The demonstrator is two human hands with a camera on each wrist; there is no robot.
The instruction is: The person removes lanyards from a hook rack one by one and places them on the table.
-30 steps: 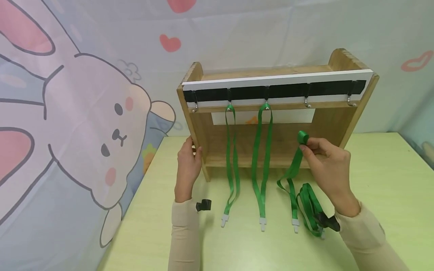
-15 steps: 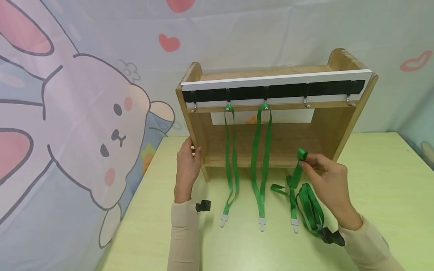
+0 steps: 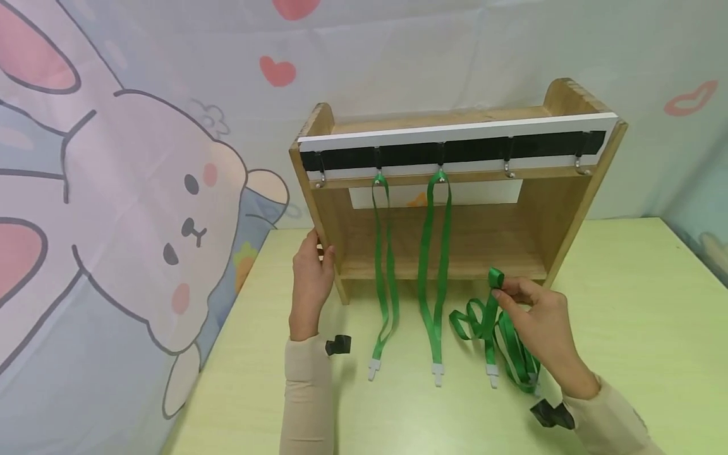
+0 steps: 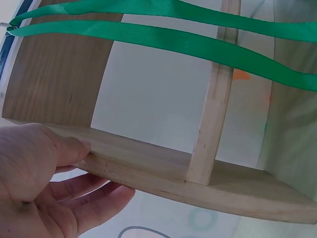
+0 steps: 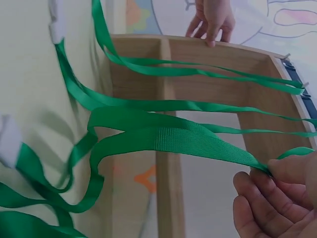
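My left hand (image 3: 312, 284) grips the left side panel of a wooden shelf (image 3: 352, 243); the left wrist view has the thumb on the panel's edge and the fingers (image 4: 99, 198) on its outer face. In front of the shelf's right half, my right hand (image 3: 540, 322) pinches a green lanyard (image 3: 490, 316) near its loop end. That lanyard's strap folds down onto the table, its white clip (image 3: 492, 376) lying there. Two other green lanyards (image 3: 385, 272) (image 3: 435, 272) hang from hooks, clips toward the table. A bundled green lanyard (image 3: 514, 354) lies beside my right hand.
A white board with a black strip (image 3: 478, 150) runs along the shelf's upper front and carries several metal hooks. The two hooks (image 3: 509, 169) (image 3: 580, 167) on the right and the leftmost hook (image 3: 320, 180) are bare. Behind the pale table (image 3: 643, 303) hangs a rabbit-print cloth (image 3: 142, 189).
My right hand has moved down and slightly left with the lanyard, lowering its loop end away from the hooks. The strap has slackened into folds. My left hand stays on the shelf.
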